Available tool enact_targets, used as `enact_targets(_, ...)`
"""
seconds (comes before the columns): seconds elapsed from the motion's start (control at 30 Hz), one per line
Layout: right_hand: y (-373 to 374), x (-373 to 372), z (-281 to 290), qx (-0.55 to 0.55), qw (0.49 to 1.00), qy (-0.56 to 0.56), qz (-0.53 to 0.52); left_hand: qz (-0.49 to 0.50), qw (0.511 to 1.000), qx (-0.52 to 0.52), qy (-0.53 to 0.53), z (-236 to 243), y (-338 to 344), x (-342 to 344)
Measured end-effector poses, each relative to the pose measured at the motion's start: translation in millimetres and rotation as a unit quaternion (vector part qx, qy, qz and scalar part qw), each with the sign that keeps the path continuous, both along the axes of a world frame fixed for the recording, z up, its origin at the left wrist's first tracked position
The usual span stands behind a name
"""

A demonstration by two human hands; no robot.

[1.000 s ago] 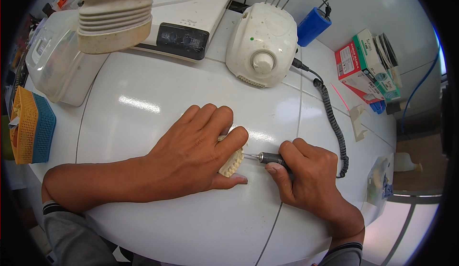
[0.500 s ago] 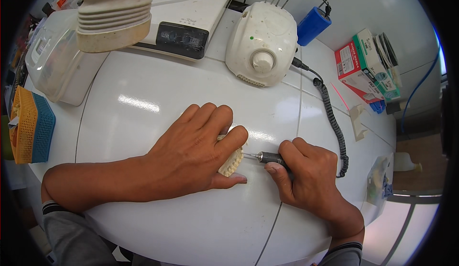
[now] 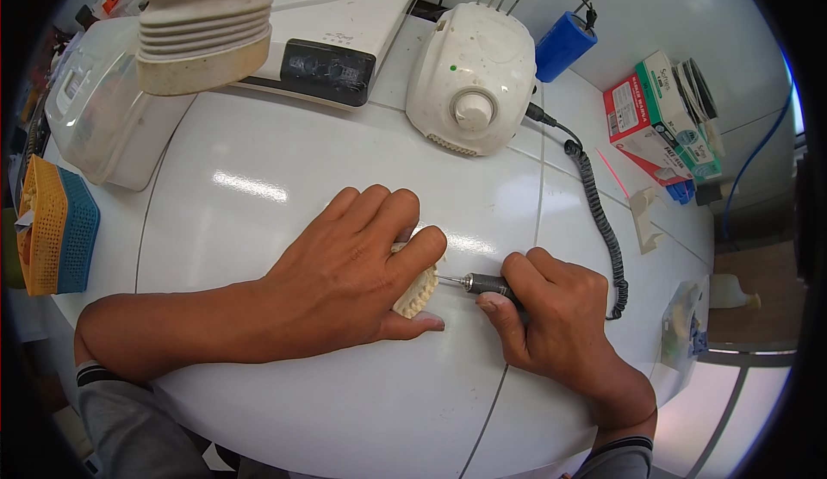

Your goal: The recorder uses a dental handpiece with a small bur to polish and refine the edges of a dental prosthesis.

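My left hand (image 3: 362, 264) grips a cream dental cast (image 3: 418, 294), fingers curled over it and thumb below, so much of the cast is hidden. In my right hand (image 3: 551, 311) is a dark rotary handpiece (image 3: 487, 286) with a silver nose, its thin bit pointing left to the row of teeth on the cast; whether it touches is hard to tell. A coiled dark cord (image 3: 594, 203) runs from the white control box (image 3: 465, 74), which has a knob and a green light, down past my right hand. Both hands rest low over the white worktop (image 3: 258, 393).
A pleated suction nozzle (image 3: 202, 70) hangs at upper left before a white machine (image 3: 327, 5). Left are a lidded plastic container (image 3: 103, 108) and yellow and blue baskets (image 3: 77, 229). Right are a blue cylinder (image 3: 566, 46), stacked boxes (image 3: 655, 117) and a plastic bag (image 3: 680, 324).
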State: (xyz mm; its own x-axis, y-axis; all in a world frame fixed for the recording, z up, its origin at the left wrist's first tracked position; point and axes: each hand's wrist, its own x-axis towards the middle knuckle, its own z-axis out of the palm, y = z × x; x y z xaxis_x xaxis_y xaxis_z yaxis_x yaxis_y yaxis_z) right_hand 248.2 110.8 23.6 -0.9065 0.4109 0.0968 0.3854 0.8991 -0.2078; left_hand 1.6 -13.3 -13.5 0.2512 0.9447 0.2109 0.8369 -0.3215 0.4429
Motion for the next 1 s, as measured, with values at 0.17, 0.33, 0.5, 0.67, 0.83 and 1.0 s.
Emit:
enact_targets(0.17, 0.3, 0.6, -0.4, 0.000, 1.000, -0.001, -0.002, 0.000, 1.000, -0.009, -0.002, -0.6, 1.4, 0.7)
enact_targets(0.33, -0.1, -0.8, 1.0, 0.000, 1.000, -0.001, 0.003, 0.003, 1.000, -0.012, 0.002, 1.8, -0.7, 0.4)
enact_targets(0.5, 0.5, 0.0, 0.6, -0.002, 1.000, -0.003, -0.001, 0.001, 1.000, -0.015, -0.003, 1.4, 0.7, -0.3)
enact_targets(0.67, 0.8, 0.7, -1.7, -0.006, 1.000, 0.011, -0.003, 0.000, 1.000, -0.008, -0.004, 1.4, 0.1, -0.8)
enact_targets(0.83, 1.5, 1.1, -0.2, -0.014, 1.000, 0.006, -0.002, 0.002, 1.000, -0.006, -0.004, 0.7, 0.2, -0.2)
enact_targets(1.0, 1.6, 0.9, -0.1, -0.009, 1.000, 0.002, 0.002, 0.002, 1.000, -0.006, -0.003, 0.9, 0.2, -0.2)
